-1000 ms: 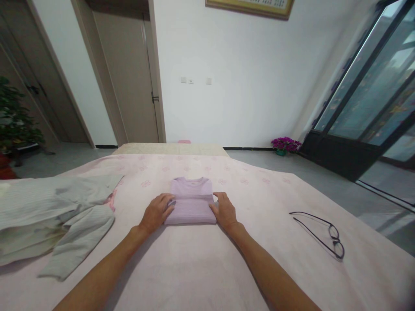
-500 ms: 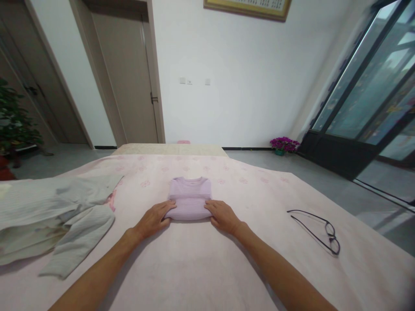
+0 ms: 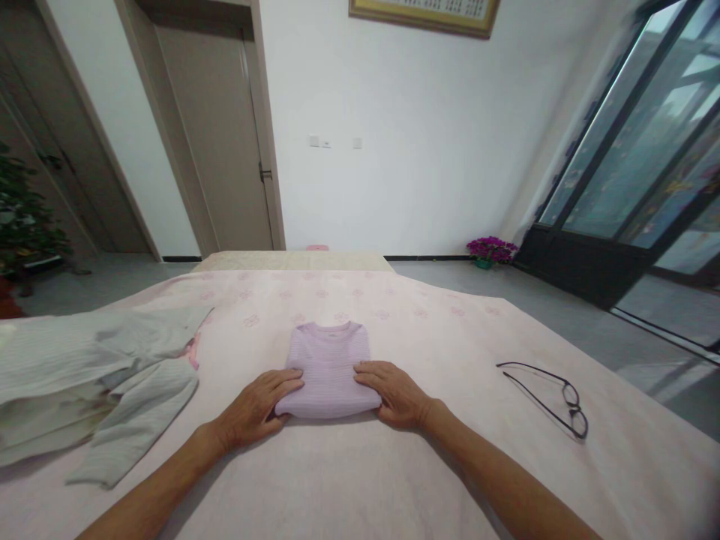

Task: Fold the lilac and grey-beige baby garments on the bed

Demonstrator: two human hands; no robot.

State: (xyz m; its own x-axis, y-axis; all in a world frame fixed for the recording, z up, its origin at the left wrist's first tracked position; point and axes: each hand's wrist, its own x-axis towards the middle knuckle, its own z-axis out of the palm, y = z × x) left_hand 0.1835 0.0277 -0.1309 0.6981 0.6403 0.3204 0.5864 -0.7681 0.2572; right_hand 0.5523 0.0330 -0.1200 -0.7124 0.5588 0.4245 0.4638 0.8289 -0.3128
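Resting flat and open, the left hand (image 3: 256,409) and the right hand (image 3: 397,391) pressed on the near corners of a folded lilac top (image 3: 329,367), gripping nothing. It lay in the middle of the pink bed cover (image 3: 360,480), between them. A pale green garment (image 3: 84,382) lay to the left, spectacles (image 3: 548,397) well apart to the right.

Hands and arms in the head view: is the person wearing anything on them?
Nothing shows. The left hand and right hand are bare, with no gloves, rings, watch or bracelet visible. Both forearms are uncovered up to the picture's lower edge; no sleeve appears.
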